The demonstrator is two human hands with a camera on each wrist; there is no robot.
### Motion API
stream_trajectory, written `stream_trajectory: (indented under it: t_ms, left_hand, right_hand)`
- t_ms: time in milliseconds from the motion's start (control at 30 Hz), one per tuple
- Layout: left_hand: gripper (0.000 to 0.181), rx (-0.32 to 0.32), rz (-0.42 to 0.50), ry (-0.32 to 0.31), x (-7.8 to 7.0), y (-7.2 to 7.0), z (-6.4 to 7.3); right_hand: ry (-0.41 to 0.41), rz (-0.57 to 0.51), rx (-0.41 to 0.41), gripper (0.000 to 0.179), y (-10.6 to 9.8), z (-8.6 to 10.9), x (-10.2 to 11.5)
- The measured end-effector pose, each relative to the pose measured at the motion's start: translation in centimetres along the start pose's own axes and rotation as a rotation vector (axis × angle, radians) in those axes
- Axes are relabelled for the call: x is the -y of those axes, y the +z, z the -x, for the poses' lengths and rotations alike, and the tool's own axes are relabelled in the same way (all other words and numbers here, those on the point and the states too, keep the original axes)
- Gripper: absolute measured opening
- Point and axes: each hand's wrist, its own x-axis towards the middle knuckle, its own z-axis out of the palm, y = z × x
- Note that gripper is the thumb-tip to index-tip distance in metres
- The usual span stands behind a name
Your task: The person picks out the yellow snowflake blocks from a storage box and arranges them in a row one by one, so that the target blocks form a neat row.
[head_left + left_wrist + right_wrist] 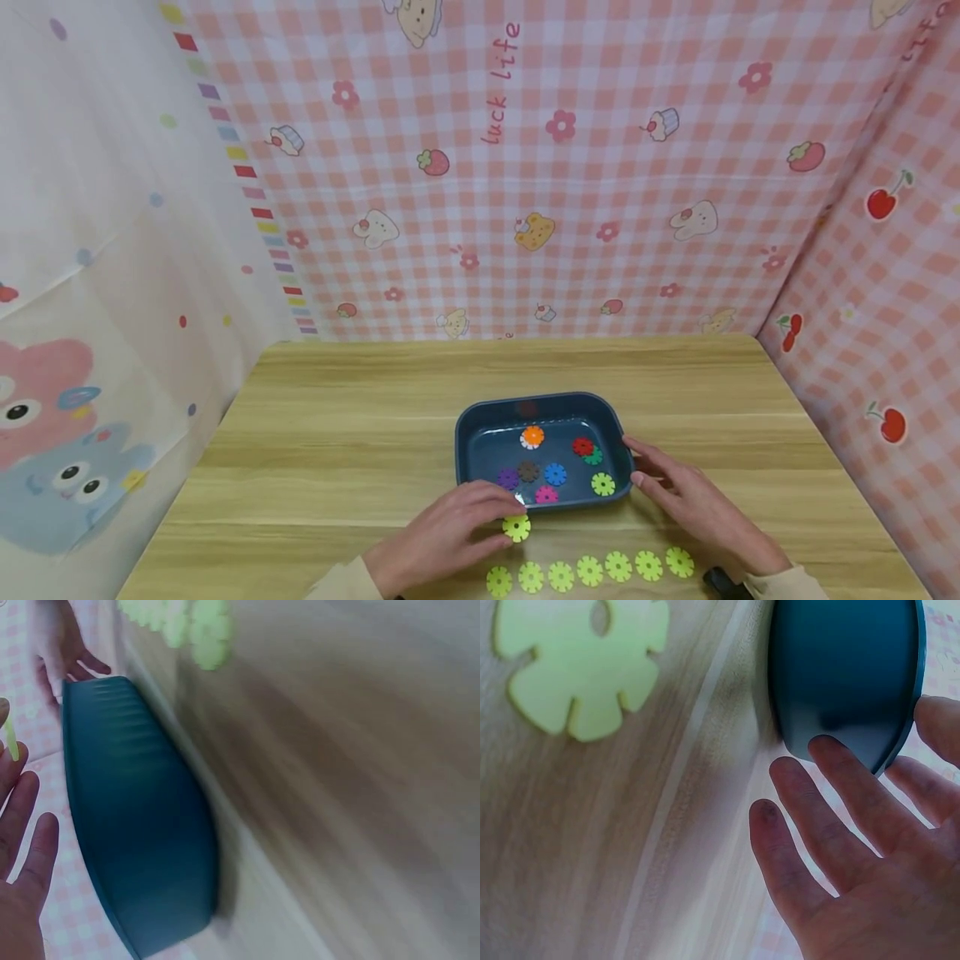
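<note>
My left hand (pixel 442 535) pinches a yellow-green notched plastic disc (pixel 517 528) between thumb and fingers, just off the near wall of a dark blue tray (pixel 467 454). Seen edge-on in the left wrist view, the same disc (pixel 11 736) is partly cut off by the frame. At the tray's right end, my right hand (pixel 701 504) touches the rim, its fingers spread and fairly straight in the right wrist view. Inside the tray lie loose notched discs, including an orange disc (pixel 533 435), a blue disc (pixel 555 474) and another yellow-green disc (pixel 603 484).
Along the near side of the wooden table (pixel 337 433), several yellow-green discs (pixel 589 571) lie in a row. A black object (pixel 724 582) shows by the right wrist. Checked pink cloth (pixel 480 192) hangs behind the table.
</note>
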Motion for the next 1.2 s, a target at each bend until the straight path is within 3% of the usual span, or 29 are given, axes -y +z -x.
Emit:
stream_trajectory:
  t_ms: [367, 700, 967, 1200]
  left_hand:
    - [0.035, -0.019, 0.021, 0.052, 0.7, 0.2, 2.6]
    - [0.04, 0.071, 0.099, -0.05, 1.3, 0.4, 4.1]
    - [0.041, 0.106, 0.107, -0.048, 2.0, 1.0, 5.0]
    - [0.033, 0.172, 0.092, -0.153, 2.8, 1.5, 5.3]
  right_hand:
    - [0.018, 0.015, 0.01, 0.058, -0.2, 0.1, 0.2]
    - [0.005, 0.032, 0.01, 0.057, -0.2, 0.0, 0.3]
    - [0.002, 0.034, 0.01, 0.057, -0.2, 0.0, 0.4]
    - [-0.01, 0.045, 0.004, 0.056, -0.2, 0.0, 0.4]
